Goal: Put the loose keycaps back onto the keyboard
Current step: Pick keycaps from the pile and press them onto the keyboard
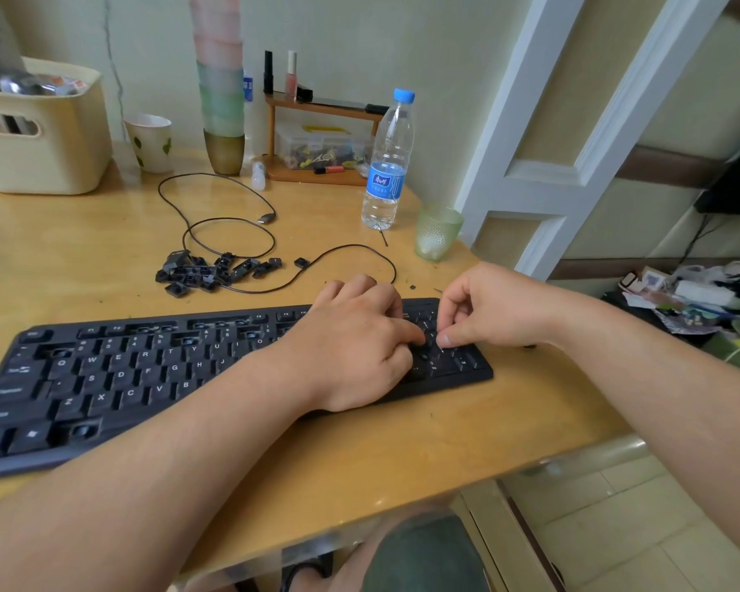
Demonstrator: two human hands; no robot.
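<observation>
Both hands worked at the numeric-pad end of the black keyboard [116, 373]. The left hand [359, 339] lay over the keys with its fingers curled and its thumb and forefinger reaching toward the pad; the right hand [483, 311] had its fingers curled, with thumb and forefinger tips brought together just above the same keys. Whether either hand pinched a keycap could not be told, since the fingertips hid the spot. The step in hand appeared to be seating one cap on a pad socket; the next move would call for squaring the cap over its stem and pressing straight down until it sits level with its neighbours. Several empty sockets showed elsewhere: in the function row, the number row and at the lower left near the Ctrl key. The loose keycaps [208, 271] lay in one heap behind the keyboard on the wooden desk [402, 459], amid the loops of the keyboard's cable [231, 220]; an exact count was not possible, though well over a dozen remained, with one stray cap [301, 262] just to the right. Farther off stood one water bottle [389, 164], one green glass [437, 232] and one paper cup [149, 141].
</observation>
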